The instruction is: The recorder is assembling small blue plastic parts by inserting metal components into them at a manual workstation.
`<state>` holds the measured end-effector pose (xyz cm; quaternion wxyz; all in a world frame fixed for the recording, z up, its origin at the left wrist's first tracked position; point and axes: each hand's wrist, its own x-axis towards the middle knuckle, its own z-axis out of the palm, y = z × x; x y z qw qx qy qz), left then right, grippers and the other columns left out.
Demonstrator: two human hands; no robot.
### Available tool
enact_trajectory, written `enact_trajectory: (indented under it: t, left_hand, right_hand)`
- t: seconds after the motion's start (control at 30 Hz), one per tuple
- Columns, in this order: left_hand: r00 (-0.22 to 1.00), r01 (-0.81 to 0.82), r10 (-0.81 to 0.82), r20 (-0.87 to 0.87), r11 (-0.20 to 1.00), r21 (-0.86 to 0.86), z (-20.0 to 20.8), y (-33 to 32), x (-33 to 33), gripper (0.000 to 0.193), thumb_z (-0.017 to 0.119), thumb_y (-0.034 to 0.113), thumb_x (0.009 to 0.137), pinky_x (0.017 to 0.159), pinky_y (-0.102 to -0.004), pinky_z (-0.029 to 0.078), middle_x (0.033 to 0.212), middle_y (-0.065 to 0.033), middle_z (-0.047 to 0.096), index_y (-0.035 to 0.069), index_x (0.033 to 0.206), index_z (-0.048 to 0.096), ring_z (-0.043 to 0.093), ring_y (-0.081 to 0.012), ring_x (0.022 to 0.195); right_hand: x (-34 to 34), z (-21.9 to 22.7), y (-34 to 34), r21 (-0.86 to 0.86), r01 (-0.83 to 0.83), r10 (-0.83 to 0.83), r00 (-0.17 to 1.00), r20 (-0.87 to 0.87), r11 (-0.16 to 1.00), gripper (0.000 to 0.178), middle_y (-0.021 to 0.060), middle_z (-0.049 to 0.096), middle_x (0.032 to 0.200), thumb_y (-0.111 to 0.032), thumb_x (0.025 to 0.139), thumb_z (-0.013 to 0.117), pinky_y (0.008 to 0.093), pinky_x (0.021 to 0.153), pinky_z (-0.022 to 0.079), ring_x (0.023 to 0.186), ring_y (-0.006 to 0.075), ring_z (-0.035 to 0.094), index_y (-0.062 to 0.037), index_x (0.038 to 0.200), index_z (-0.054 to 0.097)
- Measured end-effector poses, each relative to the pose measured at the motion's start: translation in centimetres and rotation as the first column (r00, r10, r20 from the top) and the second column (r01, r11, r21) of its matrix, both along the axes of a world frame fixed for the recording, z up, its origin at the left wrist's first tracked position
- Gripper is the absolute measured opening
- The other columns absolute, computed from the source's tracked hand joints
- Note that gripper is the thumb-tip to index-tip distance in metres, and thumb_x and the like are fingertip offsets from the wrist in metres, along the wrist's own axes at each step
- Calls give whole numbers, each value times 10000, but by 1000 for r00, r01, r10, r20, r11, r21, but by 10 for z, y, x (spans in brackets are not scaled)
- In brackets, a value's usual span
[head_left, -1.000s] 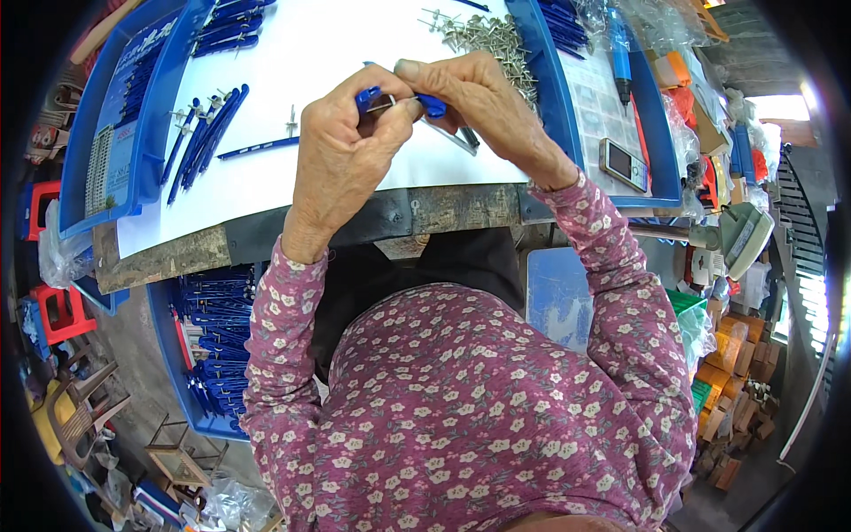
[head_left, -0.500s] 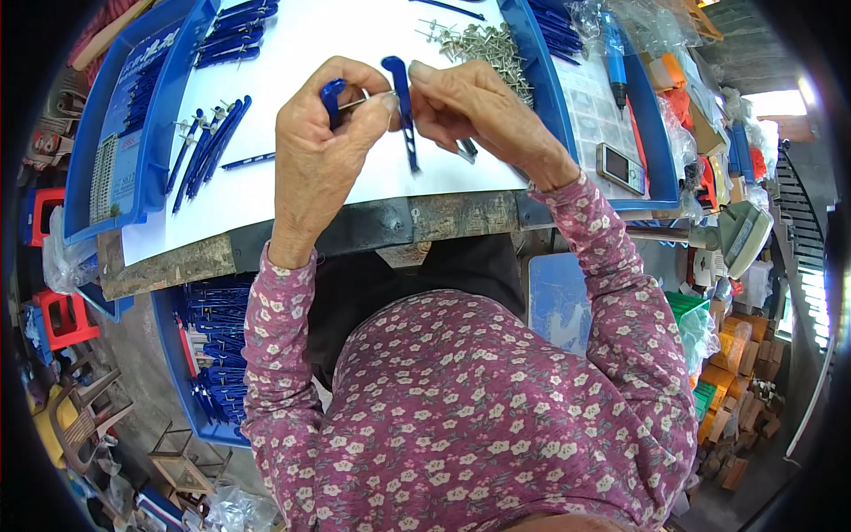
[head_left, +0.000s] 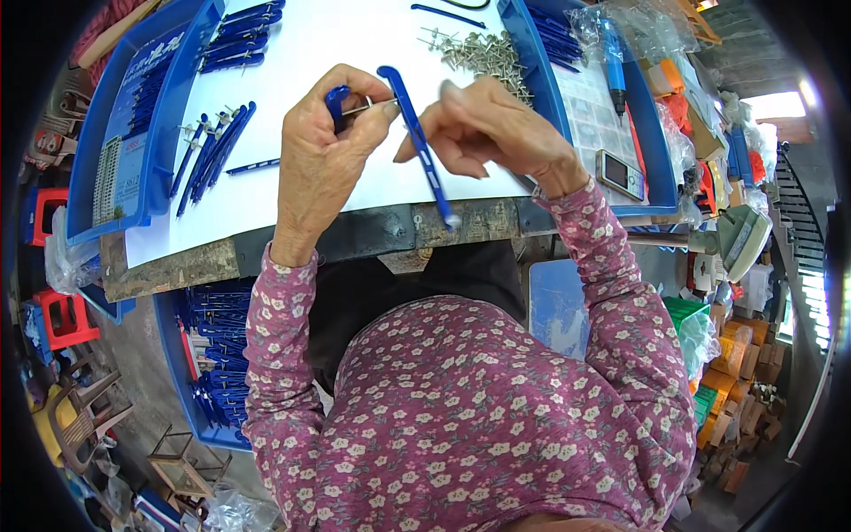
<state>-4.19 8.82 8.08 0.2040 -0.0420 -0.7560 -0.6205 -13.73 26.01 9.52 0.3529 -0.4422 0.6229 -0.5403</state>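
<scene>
My left hand (head_left: 315, 146) is closed, thumb and forefinger pinching a thin metal pin (head_left: 358, 110). At one end of the pin, a blue plastic piece (head_left: 336, 105) curls out of the same hand. A long slotted blue plastic strip (head_left: 417, 130) sits at the pin's other end, slanting down toward me past the fingertips. My right hand (head_left: 501, 129) is just right of this strip, thumb raised and fingers loosely bent, apart from each other. Its thumb is blurred, and I see nothing held in it. One right fingertip shows beside the strip; whether they touch I cannot tell.
On the white tabletop (head_left: 310, 35) lie a heap of metal pins (head_left: 487, 58) and bundles of blue strips (head_left: 217, 151). Blue trays (head_left: 160, 173) flank it. In the right tray are a phone (head_left: 620, 175) and a blue electric screwdriver (head_left: 613, 66). A bin (head_left: 168, 355) of blue strips stands below.
The long blue strip's lower end has swung toward me and to the right. My right thumb has come off the strip, and that hand has shifted right. My left hand keeps its pinch.
</scene>
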Motion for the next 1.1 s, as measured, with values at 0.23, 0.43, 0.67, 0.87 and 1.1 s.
enact_trajectory:
  t: [0.23,0.43,0.67,0.87,1.1]
  left_hand:
    - [1000,11,-11,8,999,50,3,7,0,61,613,96,805,473,-146,292,624,59,480,55,843,590,394,-9,546]
    - [998,37,-43,37,986,164,-3,4,1,64,615,103,803,457,-149,264,617,65,475,52,831,588,370,-3,529]
    - [999,49,-51,16,992,113,-6,1,0,69,615,115,802,450,-149,271,610,60,490,55,823,586,381,-9,511]
    - [996,91,-90,-19,944,318,-9,10,1,72,586,91,817,456,-150,331,636,27,524,32,855,571,483,-29,549]
    - [956,253,-278,-91,631,734,-28,4,2,107,581,41,779,489,-202,339,699,-25,537,18,876,541,451,-67,544]
  right_hand:
    - [6,-3,-5,-146,181,-196,976,-95,973,641,5,459,537,-537,906,317,175,326,265,369,39,360,5,1185,515]
    - [5,7,8,-111,-288,296,953,62,951,669,-5,449,520,-539,887,372,181,345,237,395,45,379,57,1147,530]
    - [6,-5,4,-86,70,-76,994,-75,994,435,-9,443,465,-454,879,486,187,341,314,377,63,416,-61,897,672]
    - [17,-6,-5,-77,136,-132,989,62,988,310,-16,459,476,-345,823,618,187,369,312,390,55,415,-46,752,665]
    - [33,3,-8,-28,208,-204,974,97,978,237,-30,500,553,-237,782,678,174,404,267,458,21,388,-8,841,665]
